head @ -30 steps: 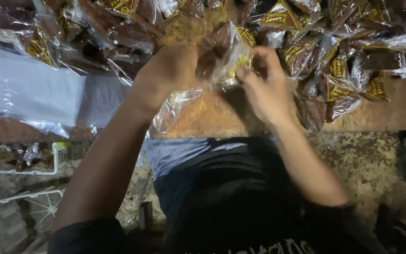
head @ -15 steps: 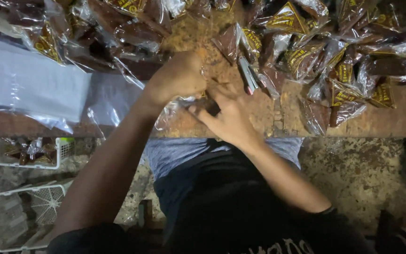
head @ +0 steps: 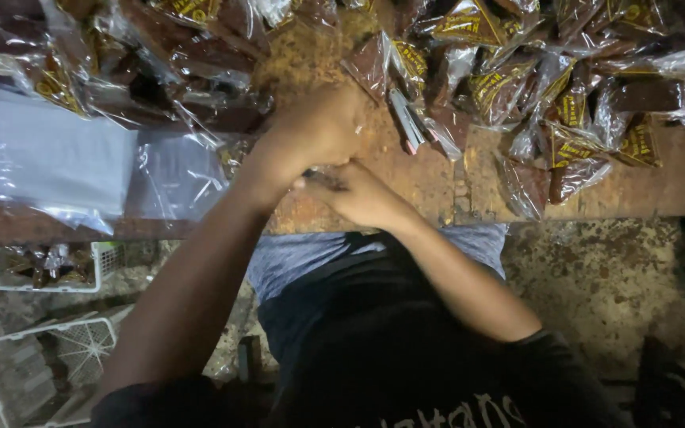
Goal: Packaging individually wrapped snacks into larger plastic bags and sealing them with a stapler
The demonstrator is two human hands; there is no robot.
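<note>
My left hand [head: 315, 131] is curled into a fist over the near edge of a worn wooden table [head: 438, 182], and my right hand [head: 358, 194] presses in just under it. Between the two hands a bit of clear plastic bag [head: 323, 173] shows; most of it is hidden by the fingers. Both hands appear closed on that bag. What is inside it cannot be seen. Just beyond the hands lie several filled clear packets [head: 509, 87] with brown contents and yellow labels.
A stack of flat empty clear bags [head: 41, 158] lies on the table at the left. More filled packets [head: 160, 47] crowd the far left. Below the table stand a white basket with packets [head: 49, 265] and an empty white basket [head: 41, 361] on the floor.
Both hands came down from the far packets toward the table's near edge and closed together. The clear bag that hung loose between them is now bunched up inside the hands.
</note>
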